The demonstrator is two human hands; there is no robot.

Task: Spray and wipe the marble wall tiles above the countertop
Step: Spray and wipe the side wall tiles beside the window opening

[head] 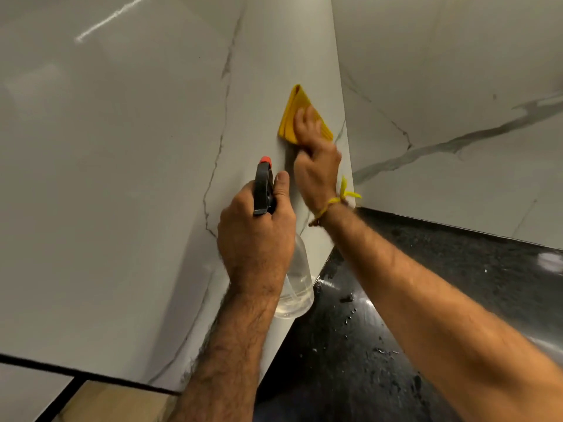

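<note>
Pressing one yellow cloth (292, 117) (folded) on marble, right hand (318, 166).

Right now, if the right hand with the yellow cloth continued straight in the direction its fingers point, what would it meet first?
The right hand points up along the marble wall tile, pressing the yellow cloth on it. Nothing else shows ahead: only more bare tile, probably free up to the picture's top edge.

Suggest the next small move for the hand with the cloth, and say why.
Probably sweep the yellow cloth down the marble tile toward the black countertop. The right hand presses it flat high on the tile; the left hand holds the spray bottle just below.
</note>
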